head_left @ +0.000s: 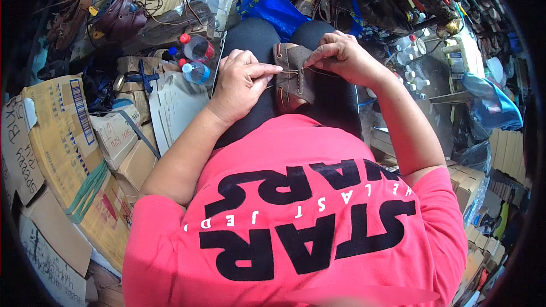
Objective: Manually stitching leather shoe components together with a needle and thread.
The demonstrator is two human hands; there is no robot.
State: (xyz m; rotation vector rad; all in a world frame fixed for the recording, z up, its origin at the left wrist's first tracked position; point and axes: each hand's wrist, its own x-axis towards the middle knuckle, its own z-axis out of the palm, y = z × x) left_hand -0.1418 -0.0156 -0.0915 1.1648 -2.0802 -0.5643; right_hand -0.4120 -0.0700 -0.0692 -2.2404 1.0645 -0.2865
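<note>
A brown leather shoe (288, 92) with orange-brown lacing along its edges lies across my lap, between my thighs. From the left, my left hand (243, 82) pinches a thin, light-coloured thread (290, 71) at the shoe's middle; a needle there would be too fine to tell apart. My right hand (340, 55) comes in from the right, thumb and forefinger pressed together close to the shoe's upper. What sits between those right fingertips is too small to make out. A dark strand trails beneath the right hand.
Bottles with red and blue caps (198, 49) stand left of my knee. Marked cardboard boxes (62, 119) pile up at the left. Beyond my knees is a blue bag (267, 3) holding brown shoes. Small clear bottles (410, 51) and a blue plastic bag (493, 102) lie right.
</note>
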